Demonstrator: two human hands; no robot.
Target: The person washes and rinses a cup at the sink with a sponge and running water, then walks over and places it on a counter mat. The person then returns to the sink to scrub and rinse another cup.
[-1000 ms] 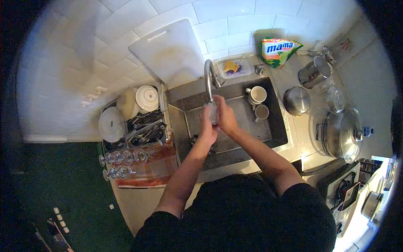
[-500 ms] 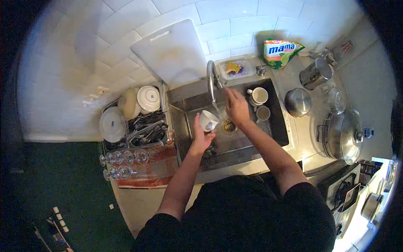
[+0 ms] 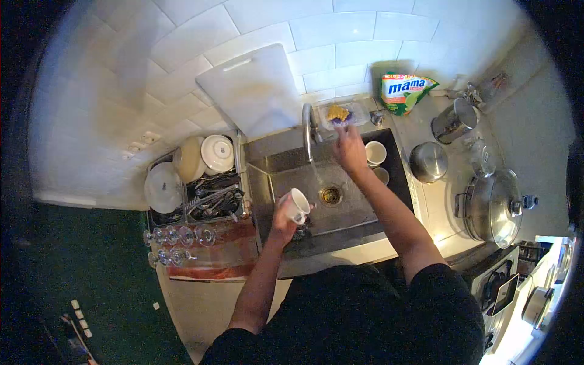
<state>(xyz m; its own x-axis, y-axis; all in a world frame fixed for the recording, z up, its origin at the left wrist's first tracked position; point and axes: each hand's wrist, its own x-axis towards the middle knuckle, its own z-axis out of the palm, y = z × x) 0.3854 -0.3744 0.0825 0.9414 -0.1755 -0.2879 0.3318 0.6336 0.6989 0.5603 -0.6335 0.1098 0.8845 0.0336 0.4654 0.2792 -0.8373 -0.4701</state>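
My left hand (image 3: 283, 220) is closed round a white mug (image 3: 298, 204), which is tilted over the left part of the sink (image 3: 267, 185). The mug's handle points toward me. A thin stream of water falls from the tap (image 3: 308, 131) to the right of it. My right hand (image 3: 351, 152) reaches over the sink's back edge with its fingers stretched toward a clear tray (image 3: 360, 114). In the tray lie a yellow sponge (image 3: 336, 112) and something purple. The fingertips are at the tray's near edge; whether they touch the sponge is unclear. White cups (image 3: 376, 152) stand on the sink's right side.
Left of the sink, a rack (image 3: 238, 201) holds plates, bowls and cutlery, with several stemmed glasses (image 3: 185, 235) in front. A cutting board (image 3: 252, 88) leans on the wall. To the right are a detergent pouch (image 3: 404, 94), metal pots (image 3: 429, 162) and a large lidded pot (image 3: 496, 207).
My right hand has left the tap and moved toward the sponge tray. My left hand has lowered the mug away from the water and turned it so its handle shows.
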